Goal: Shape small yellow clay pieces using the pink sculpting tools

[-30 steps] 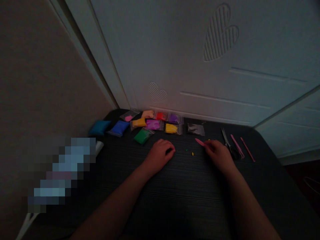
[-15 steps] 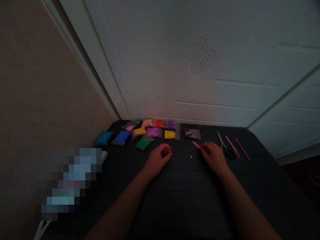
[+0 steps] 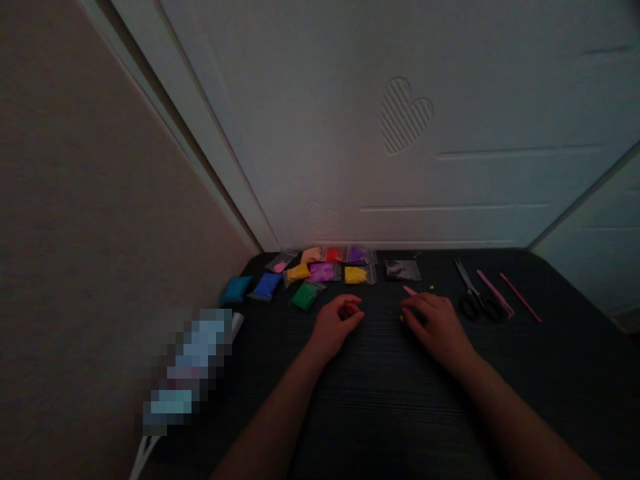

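My left hand (image 3: pixel 336 327) rests on the dark table with its fingers curled round a small red lump (image 3: pixel 352 309), mostly hidden by the fingers. To its right, the thumb and fingertips of my right hand (image 3: pixel 440 327) close at a tiny yellow piece of what looks like modelling clay (image 3: pixel 401 319). Just beyond those fingers lies a pink modelling tool (image 3: pixel 409 291), its rear part covered by the hand. Between the hands is a tiny green speck (image 3: pixel 390 312). Another yellow crumb (image 3: pixel 432 287) sits behind my right hand.
Small bags of coloured clay line the back left, among them a green bag (image 3: pixel 306 295) and a yellow bag (image 3: pixel 356 274). A black bag (image 3: pixel 403 269) lies further right. Scissors (image 3: pixel 473 283) and pink tools (image 3: pixel 495 292) are at the right. A blurred-out object (image 3: pixel 195 367) lies left.
My right hand has moved off the pink tool, leftward and nearer to me, onto the yellow piece. My left hand keeps its curled shape. The whole view has shifted left.
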Demonstrator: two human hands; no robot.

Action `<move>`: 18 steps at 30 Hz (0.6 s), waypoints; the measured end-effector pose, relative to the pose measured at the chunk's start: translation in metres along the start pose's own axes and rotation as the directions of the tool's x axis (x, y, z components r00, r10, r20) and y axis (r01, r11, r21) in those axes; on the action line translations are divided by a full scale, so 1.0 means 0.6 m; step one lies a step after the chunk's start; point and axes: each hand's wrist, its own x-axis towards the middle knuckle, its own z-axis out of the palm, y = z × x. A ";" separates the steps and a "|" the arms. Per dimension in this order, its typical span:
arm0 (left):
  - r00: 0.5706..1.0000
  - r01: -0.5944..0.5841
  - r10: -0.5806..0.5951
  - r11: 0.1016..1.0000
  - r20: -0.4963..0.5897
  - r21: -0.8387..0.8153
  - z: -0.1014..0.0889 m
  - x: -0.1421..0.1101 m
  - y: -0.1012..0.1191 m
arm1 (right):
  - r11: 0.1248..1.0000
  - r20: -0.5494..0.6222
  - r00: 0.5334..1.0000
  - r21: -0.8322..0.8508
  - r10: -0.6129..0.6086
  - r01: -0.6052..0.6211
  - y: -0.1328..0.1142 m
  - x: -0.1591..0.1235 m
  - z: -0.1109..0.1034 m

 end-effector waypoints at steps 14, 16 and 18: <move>0.999 0.040 -0.040 0.999 0.016 0.001 0.002 0.039 -0.009 | 0.997 -0.028 0.997 0.019 0.070 -0.069 0.003 0.008 0.005; 0.998 0.044 -0.045 0.998 0.034 0.042 0.003 0.038 -0.007 | 0.996 -0.019 0.996 0.023 0.083 -0.082 0.003 0.010 0.006; 0.997 0.058 -0.062 0.995 0.046 0.075 0.006 0.038 -0.004 | 0.994 -0.023 0.995 0.033 0.101 -0.100 0.005 0.010 0.007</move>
